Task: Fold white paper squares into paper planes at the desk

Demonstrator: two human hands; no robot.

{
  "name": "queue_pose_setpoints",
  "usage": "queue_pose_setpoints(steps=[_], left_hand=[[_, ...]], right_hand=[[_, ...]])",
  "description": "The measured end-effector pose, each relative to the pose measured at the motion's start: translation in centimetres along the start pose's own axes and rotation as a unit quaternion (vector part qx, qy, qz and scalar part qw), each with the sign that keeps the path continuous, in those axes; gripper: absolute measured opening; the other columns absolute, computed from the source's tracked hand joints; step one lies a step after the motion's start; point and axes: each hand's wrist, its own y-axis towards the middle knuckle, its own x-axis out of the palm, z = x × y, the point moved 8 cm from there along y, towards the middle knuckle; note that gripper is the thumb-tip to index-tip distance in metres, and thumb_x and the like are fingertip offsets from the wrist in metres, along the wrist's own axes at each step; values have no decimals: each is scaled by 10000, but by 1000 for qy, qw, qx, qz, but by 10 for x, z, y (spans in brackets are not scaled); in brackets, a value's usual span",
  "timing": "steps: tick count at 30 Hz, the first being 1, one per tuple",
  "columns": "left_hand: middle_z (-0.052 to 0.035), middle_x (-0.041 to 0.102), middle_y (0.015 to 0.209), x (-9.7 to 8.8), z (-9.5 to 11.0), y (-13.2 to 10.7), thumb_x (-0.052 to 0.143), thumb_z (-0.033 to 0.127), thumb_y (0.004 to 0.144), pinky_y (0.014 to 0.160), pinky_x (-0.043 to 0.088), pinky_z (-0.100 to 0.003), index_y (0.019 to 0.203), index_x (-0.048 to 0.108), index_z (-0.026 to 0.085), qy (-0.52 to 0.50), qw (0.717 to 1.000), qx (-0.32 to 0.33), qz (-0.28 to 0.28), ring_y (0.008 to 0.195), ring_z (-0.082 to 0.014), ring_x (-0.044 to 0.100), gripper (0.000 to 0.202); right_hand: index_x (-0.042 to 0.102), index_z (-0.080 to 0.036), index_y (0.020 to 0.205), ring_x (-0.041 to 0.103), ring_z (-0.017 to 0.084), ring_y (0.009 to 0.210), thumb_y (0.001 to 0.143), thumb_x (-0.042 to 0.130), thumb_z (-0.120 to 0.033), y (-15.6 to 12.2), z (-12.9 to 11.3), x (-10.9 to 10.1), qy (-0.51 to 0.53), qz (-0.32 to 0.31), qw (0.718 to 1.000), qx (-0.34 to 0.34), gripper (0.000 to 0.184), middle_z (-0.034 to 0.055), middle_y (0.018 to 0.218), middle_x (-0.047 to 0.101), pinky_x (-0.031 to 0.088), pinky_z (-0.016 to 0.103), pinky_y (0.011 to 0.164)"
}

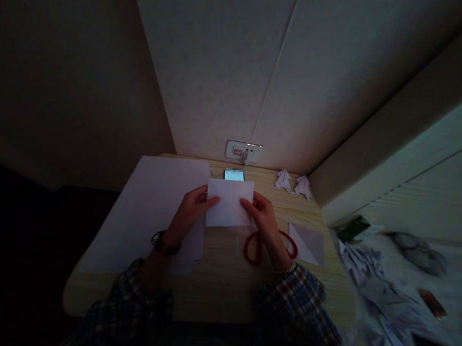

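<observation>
A white sheet of paper (230, 206) is held up between my two hands, over the middle of the table. My left hand (192, 207) pinches its left side, thumb on the front face. On the right side my right hand (260, 210) grips it the same way; the fingers behind the paper are hidden. Below my right wrist lie scissors (252, 250) with red handles, their blades out of sight. A creased paper square (306, 245) rests to the right of them. Just behind the held sheet, a phone (234, 175) with a lit screen shows partly.
Large white sheets (152, 211) cover the left of the wooden table (216, 289). Two folded paper figures (283, 180) stand at the back right. A wall socket (244, 151) with a plug is behind the table. Folded papers (365, 264) pile up beyond the right edge.
</observation>
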Motion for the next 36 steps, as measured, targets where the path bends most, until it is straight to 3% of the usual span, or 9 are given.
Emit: queue_pose_setpoints(steps=[6,17,28,30,34,36], left_hand=[[-58,742,931,2,0,0,779,356,625,645,538,-276,960,665,145,37,999,-1,-5,799,-216,671,412],[-49,758,849,-7,1,2,747,368,652,584,529,-272,876,726,151,110,994,16,17,721,-214,676,312],[-25,740,729,-7,5,1,731,325,644,656,535,-298,751,732,171,102,994,35,12,705,-208,666,187],[-31,749,754,-7,9,1,723,330,655,673,534,-305,770,742,173,114,993,43,6,719,-215,669,197],[-56,769,879,-1,23,-3,692,268,670,799,520,-326,801,768,176,134,986,87,-38,851,-243,685,177],[-54,770,872,1,30,-5,684,234,659,791,516,-308,773,772,183,147,982,106,-54,854,-240,688,153]], right_hand=[[683,-184,897,634,158,617,694,712,-381,-2,0,4,4,-23,1000,7,285,15,769,731,490,243,548],[690,-201,875,647,179,682,697,697,-351,-2,-3,5,-26,-39,999,-20,234,4,756,717,515,274,594],[725,-192,770,509,118,516,753,653,-372,-6,-21,-2,-106,-27,991,-74,195,-22,607,618,394,222,470],[742,-205,807,560,134,572,773,642,-359,-6,-21,-2,-103,-37,991,-81,187,-13,656,657,428,232,513],[765,-249,859,661,191,857,768,648,-256,-7,-23,1,-76,-73,989,-103,149,11,875,743,501,286,742],[770,-266,853,671,191,878,751,654,-218,-7,-23,1,-74,-84,988,-106,162,12,895,755,504,289,765]])
